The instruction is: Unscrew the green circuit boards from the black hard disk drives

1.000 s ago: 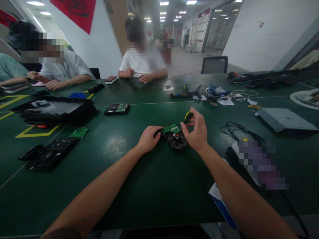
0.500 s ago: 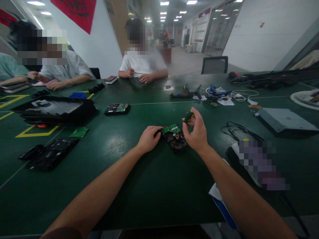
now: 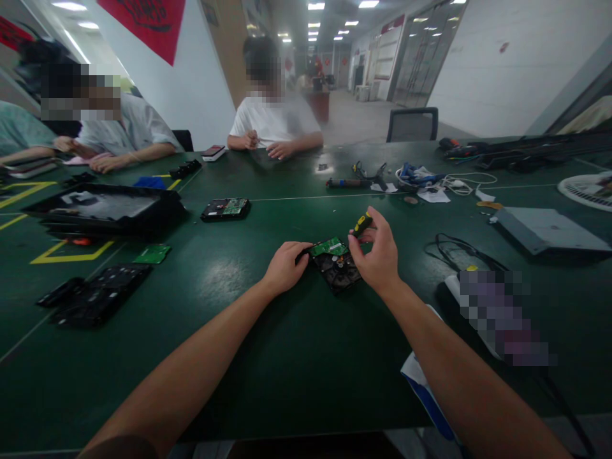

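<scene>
A black hard drive with a green circuit board at its far side lies on the dark green table in front of me. My left hand grips its left corner between thumb and fingers. In my right hand is a screwdriver with a yellow and black handle, pinched by the fingertips over the drive's right side. The screwdriver's tip is too small to make out. Part of the drive's right edge is hidden behind the right hand.
Another hard drive sits farther left. Black plastic parts, a loose green board and a large black casing lie at left. On the right are a grey metal box and tangled cables. Co-workers sit across the table.
The screwdriver handle has turned in my right fingers, so more of its yellow shows. My left hand and the hard drive have stayed in place.
</scene>
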